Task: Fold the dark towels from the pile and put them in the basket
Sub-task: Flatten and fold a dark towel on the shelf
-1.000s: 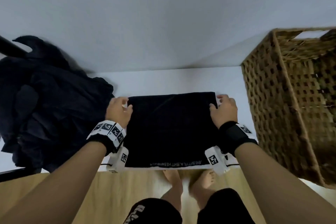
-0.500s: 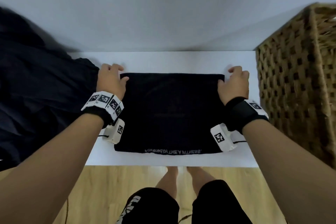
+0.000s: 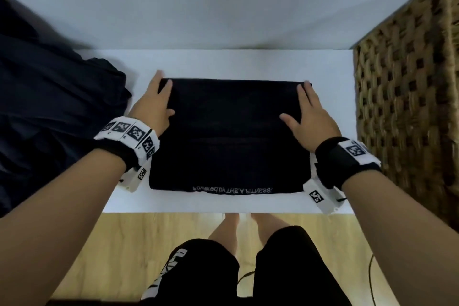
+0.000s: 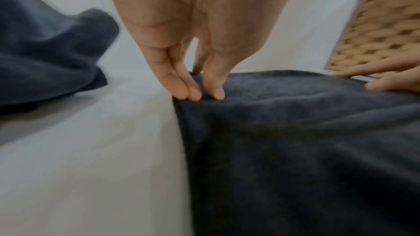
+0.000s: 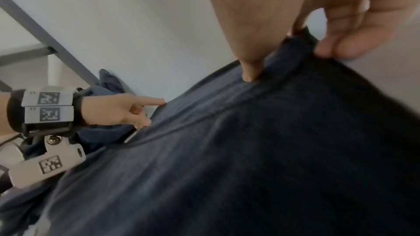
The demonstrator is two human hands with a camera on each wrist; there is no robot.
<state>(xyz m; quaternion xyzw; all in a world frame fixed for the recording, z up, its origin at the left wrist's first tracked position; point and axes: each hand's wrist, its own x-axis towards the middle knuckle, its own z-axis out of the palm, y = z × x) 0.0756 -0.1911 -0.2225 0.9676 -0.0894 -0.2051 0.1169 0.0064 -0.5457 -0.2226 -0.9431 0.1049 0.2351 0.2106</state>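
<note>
Pile (image 3: 49,117): the dark heap of towels is out past the left side of my left hand, near it but not touching. These still need folding.

Left hand (image 3: 151,104): it lies on the far left corner of the towel. My fingers (image 4: 181,91) are straight, tips pushing down at the towel's edge, with my thumb on top of the cloth. I am not grabbing anything, just pressing.

Towel (image 3: 228,136): this is the one I am working on. It lies flat on the white table (image 3: 223,62), right between my two hands. It is folded into a near square, a bit wider from side to side than from front to back. The edge with white letters is the one closest to my body. The far edge is up under my fingertips.

Right hand (image 3: 308,119): it lies flat on the far right corner of the towel, fingers long and spread, thumb pointing in over the cloth. In the right wrist view my fingertips (image 5: 336,49) curl just over the towel's edge, so I cannot tell if they have begun to take hold of it or only press.

Basket (image 3: 407,97): the brown woven basket stands past the right side of my right hand, close by. My right hand is the nearer one to it.

What I think comes next: one more fold or a lift, then the towel goes to the right, into the basket.
</note>
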